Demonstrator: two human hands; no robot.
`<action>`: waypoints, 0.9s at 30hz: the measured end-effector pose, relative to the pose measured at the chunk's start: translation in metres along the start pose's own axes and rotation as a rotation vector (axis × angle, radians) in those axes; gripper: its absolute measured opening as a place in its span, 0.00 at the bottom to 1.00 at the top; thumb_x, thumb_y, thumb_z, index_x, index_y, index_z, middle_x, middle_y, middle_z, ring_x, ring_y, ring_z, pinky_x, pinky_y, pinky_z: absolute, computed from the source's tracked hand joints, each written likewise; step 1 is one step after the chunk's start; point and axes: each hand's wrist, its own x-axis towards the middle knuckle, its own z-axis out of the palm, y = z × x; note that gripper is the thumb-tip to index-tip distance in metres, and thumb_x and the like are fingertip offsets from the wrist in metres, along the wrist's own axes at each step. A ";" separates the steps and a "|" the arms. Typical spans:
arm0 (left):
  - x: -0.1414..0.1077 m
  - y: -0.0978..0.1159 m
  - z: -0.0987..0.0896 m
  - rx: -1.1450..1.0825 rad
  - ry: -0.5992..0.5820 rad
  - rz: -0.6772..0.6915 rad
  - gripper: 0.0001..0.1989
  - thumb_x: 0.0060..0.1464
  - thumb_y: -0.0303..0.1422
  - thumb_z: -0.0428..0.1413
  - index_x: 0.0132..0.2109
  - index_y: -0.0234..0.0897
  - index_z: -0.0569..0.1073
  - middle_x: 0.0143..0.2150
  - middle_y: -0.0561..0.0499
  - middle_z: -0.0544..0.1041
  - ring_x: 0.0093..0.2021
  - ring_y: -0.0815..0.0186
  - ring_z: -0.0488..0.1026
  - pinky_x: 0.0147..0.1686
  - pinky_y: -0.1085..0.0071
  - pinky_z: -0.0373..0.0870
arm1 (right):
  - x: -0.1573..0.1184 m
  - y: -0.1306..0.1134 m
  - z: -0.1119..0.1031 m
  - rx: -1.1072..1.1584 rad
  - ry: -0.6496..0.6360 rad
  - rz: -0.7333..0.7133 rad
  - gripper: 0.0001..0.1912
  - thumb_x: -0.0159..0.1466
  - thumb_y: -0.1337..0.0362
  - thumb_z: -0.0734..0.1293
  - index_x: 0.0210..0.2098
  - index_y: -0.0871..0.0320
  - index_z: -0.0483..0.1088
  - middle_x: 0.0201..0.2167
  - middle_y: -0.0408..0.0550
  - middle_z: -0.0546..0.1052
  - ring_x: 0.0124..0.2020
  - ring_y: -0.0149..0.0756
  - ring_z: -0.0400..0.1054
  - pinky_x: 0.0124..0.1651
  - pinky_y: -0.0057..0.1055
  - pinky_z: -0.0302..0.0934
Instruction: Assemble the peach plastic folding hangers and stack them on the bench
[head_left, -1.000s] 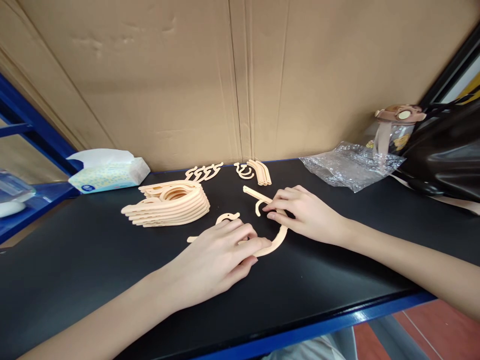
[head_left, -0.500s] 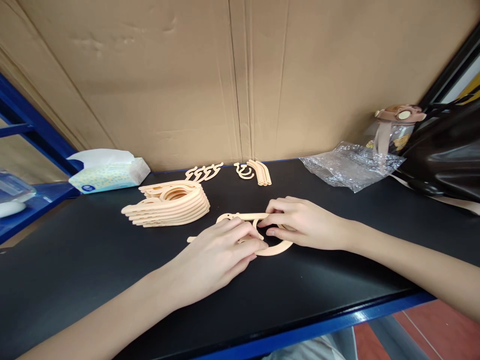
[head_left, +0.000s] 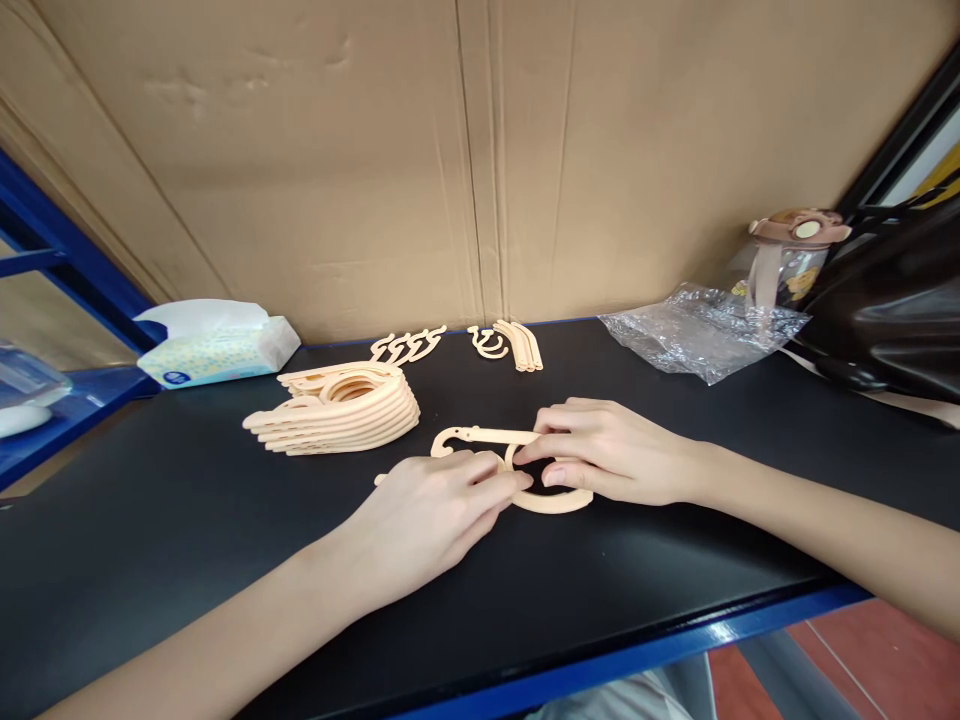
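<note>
A cream plastic folding hanger (head_left: 553, 503) lies flat on the black table, its ring-shaped end to the right and its curved hook end to the left. Across its near left part rests my left hand (head_left: 442, 510), fingers closed on it and hiding much of the middle. My right hand (head_left: 607, 450) grips the ring's far right side, with the thumb and a fingertip inside the opening. Beyond my left hand is a neat stack of similar folded hangers (head_left: 337, 420).
Loose hooks (head_left: 409, 345) lie in a row at the back, with more hooks (head_left: 489, 343) and curved arm pieces (head_left: 521, 345) beside them. A tissue pack (head_left: 221, 350) stands back left. At back right are a crumpled clear bag (head_left: 697, 330), a bottle (head_left: 795, 260) and a dark bag (head_left: 892, 300).
My left hand has slid slightly down, uncovering more of the hook end. My right thumb has drawn back a little to the right. The hanger's ring end has shifted slightly right.
</note>
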 end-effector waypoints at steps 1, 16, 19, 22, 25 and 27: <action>0.000 0.000 0.000 -0.013 0.002 0.004 0.11 0.63 0.28 0.45 0.48 0.42 0.69 0.37 0.55 0.72 0.35 0.69 0.71 0.30 0.74 0.66 | 0.000 0.000 0.000 0.010 0.006 -0.015 0.22 0.70 0.55 0.49 0.47 0.58 0.69 0.34 0.47 0.70 0.33 0.31 0.63 0.40 0.30 0.55; 0.001 0.001 -0.005 -0.081 0.028 0.079 0.12 0.65 0.33 0.42 0.46 0.42 0.70 0.40 0.52 0.70 0.36 0.68 0.69 0.31 0.73 0.65 | 0.000 0.000 0.001 0.037 0.078 0.069 0.22 0.69 0.52 0.50 0.40 0.58 0.69 0.29 0.43 0.73 0.29 0.30 0.64 0.37 0.28 0.53; 0.000 -0.001 -0.006 -0.092 0.027 0.070 0.13 0.65 0.34 0.43 0.48 0.43 0.70 0.41 0.52 0.70 0.37 0.69 0.68 0.31 0.73 0.64 | -0.001 -0.001 0.000 -0.017 0.086 0.104 0.24 0.70 0.52 0.50 0.34 0.59 0.70 0.26 0.44 0.73 0.27 0.29 0.64 0.35 0.28 0.52; 0.000 -0.003 -0.006 -0.069 0.030 0.071 0.13 0.65 0.36 0.43 0.49 0.44 0.70 0.42 0.51 0.69 0.38 0.67 0.68 0.31 0.73 0.65 | -0.002 -0.001 0.000 -0.062 0.086 0.098 0.24 0.70 0.53 0.51 0.30 0.59 0.70 0.23 0.43 0.71 0.25 0.28 0.62 0.32 0.27 0.50; 0.001 -0.004 -0.006 -0.034 0.032 0.083 0.14 0.65 0.35 0.43 0.50 0.43 0.70 0.44 0.50 0.69 0.42 0.64 0.66 0.37 0.69 0.66 | -0.002 0.000 0.002 -0.065 0.083 0.061 0.23 0.70 0.55 0.52 0.29 0.59 0.71 0.23 0.43 0.72 0.25 0.28 0.62 0.32 0.27 0.49; 0.002 -0.003 -0.006 -0.025 0.032 0.078 0.14 0.65 0.35 0.42 0.49 0.42 0.70 0.45 0.49 0.70 0.44 0.63 0.66 0.42 0.65 0.66 | -0.002 0.000 0.003 -0.064 0.074 0.047 0.24 0.70 0.55 0.52 0.28 0.60 0.71 0.23 0.43 0.72 0.25 0.28 0.62 0.31 0.27 0.49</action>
